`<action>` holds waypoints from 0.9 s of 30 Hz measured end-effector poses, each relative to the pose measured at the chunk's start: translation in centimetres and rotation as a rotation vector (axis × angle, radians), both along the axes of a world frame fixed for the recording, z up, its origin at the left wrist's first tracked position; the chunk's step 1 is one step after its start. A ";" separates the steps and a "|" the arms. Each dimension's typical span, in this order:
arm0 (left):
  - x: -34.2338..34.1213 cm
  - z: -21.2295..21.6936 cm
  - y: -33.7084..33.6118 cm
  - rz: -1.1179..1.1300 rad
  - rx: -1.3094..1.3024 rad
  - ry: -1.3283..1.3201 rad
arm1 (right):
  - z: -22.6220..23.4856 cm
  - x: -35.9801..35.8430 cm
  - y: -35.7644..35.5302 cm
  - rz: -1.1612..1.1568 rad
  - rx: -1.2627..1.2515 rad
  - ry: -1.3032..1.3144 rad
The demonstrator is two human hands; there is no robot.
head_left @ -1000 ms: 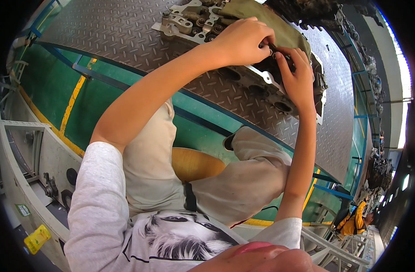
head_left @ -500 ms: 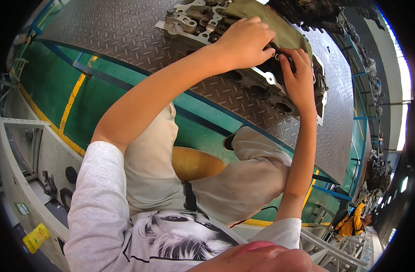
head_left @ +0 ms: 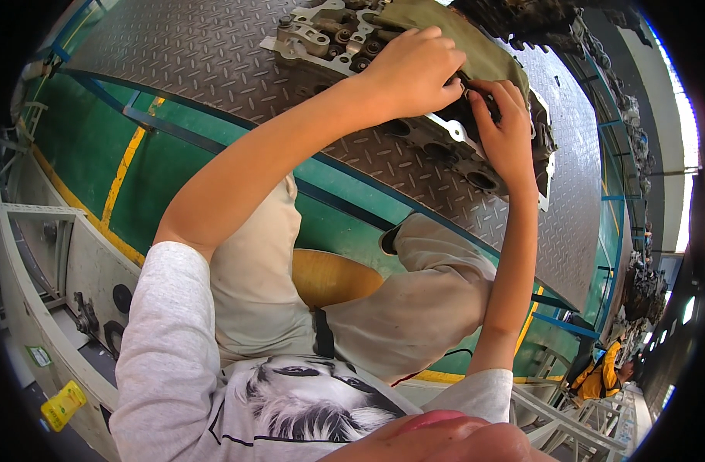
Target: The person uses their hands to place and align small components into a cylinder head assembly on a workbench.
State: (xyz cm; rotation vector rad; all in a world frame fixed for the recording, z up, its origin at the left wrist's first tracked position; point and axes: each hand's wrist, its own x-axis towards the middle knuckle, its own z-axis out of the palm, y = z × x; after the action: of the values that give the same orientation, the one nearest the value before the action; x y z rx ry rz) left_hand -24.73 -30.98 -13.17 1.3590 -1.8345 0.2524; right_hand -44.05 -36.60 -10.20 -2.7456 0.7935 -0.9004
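Observation:
A metal engine cylinder head (head_left: 310,48) lies on the patterned steel tabletop, with valve parts in its top and round openings along its near side. My left hand (head_left: 418,75) is over the middle of it, fingers curled and thumb pressed in. Close to its right, my right hand (head_left: 508,129) bends down with thumb and forefinger drawn together at the same spot. A small dark part shows between the two hands, but its kind and the fingertips are largely hidden. An olive-green cloth (head_left: 437,21) lies along the far side of the cylinder head.
The steel table (head_left: 191,58) has a blue frame. Dark engine parts (head_left: 522,19) stand beyond the cloth. Under me is a yellowish stool (head_left: 333,279). A grey metal frame (head_left: 41,285) and a yellow packet (head_left: 63,405) are at left. A person in yellow (head_left: 601,375) is at far right.
Both hands have shifted very slightly and stay at the same spot on the cylinder head. The cylinder head appears almost unmoved.

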 end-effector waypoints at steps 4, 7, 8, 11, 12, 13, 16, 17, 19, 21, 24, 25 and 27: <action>-0.3 0.1 0.3 0.048 -0.031 -0.049 | 0.0 -0.1 -0.1 0.012 0.003 -0.007; -0.3 0.2 0.4 0.048 -0.030 -0.053 | -0.2 -0.1 -0.2 0.014 -0.009 -0.007; -0.3 0.2 0.4 0.048 -0.023 -0.054 | -0.2 -0.2 -0.2 0.014 -0.016 -0.006; -0.1 0.1 0.1 0.067 -0.075 -0.042 | -0.1 -0.1 -0.2 0.013 -0.013 -0.010; 0.0 -0.1 0.1 0.068 -0.075 -0.043 | -0.1 0.0 -0.1 0.014 -0.013 -0.010; -0.1 0.1 0.2 0.054 -0.063 -0.025 | 0.0 0.0 -0.1 0.016 -0.025 -0.002; -0.2 0.1 0.2 0.042 -0.040 -0.022 | -0.2 -0.1 -0.2 0.016 -0.026 -0.004; -0.2 0.0 0.2 0.045 -0.028 -0.036 | -0.2 -0.1 -0.2 0.014 -0.015 -0.014; 0.0 0.0 0.1 0.049 -0.035 -0.035 | -0.2 0.0 -0.3 0.009 -0.015 -0.015; 0.0 -0.1 0.2 0.053 -0.041 -0.035 | -0.2 0.1 -0.2 0.004 -0.014 -0.016; -0.3 0.1 0.4 0.020 -0.003 -0.042 | 0.0 -0.1 -0.1 0.007 -0.011 0.003; -0.3 0.1 0.4 0.024 -0.006 -0.039 | -0.1 -0.2 -0.2 0.012 -0.015 -0.007; -0.2 0.0 0.3 0.027 -0.010 -0.035 | -0.2 -0.2 -0.4 0.017 -0.020 -0.017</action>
State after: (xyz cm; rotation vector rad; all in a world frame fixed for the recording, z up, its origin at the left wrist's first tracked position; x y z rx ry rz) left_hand -24.94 -30.71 -13.15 1.3814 -1.8420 0.3012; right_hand -44.24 -36.98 -10.37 -2.7536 0.7608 -0.9323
